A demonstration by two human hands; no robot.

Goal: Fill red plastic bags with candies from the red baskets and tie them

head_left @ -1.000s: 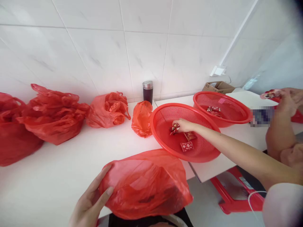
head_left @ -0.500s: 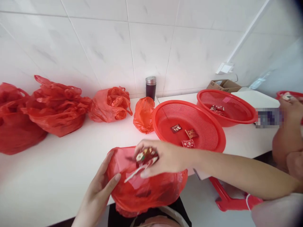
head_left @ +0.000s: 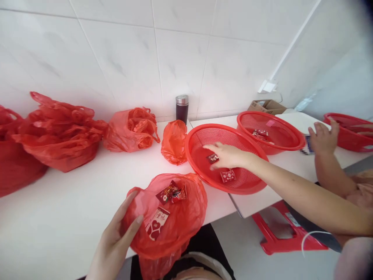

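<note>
My left hand pinches the left rim of a red plastic bag, which hangs open over the table's front edge. Inside it lie several small packets: a dark red one, a red one with black lettering and a white one with dark red hearts. My right hand is over the near red mesh basket, fingers spread, holding nothing that I can see. Beside its fingertips are a dark red packet and a red-and-white packet; whether it touches either, I cannot tell.
Several filled red bags line the left, with a crumpled one near a dark flask. A second basket holds packets. At right are a co-worker's raised hand, another basket and a red stool.
My right hand has left the bag, let go of the packets it held and moved right into the basket. Packets now lie in the bag. The co-worker's hand has moved.
</note>
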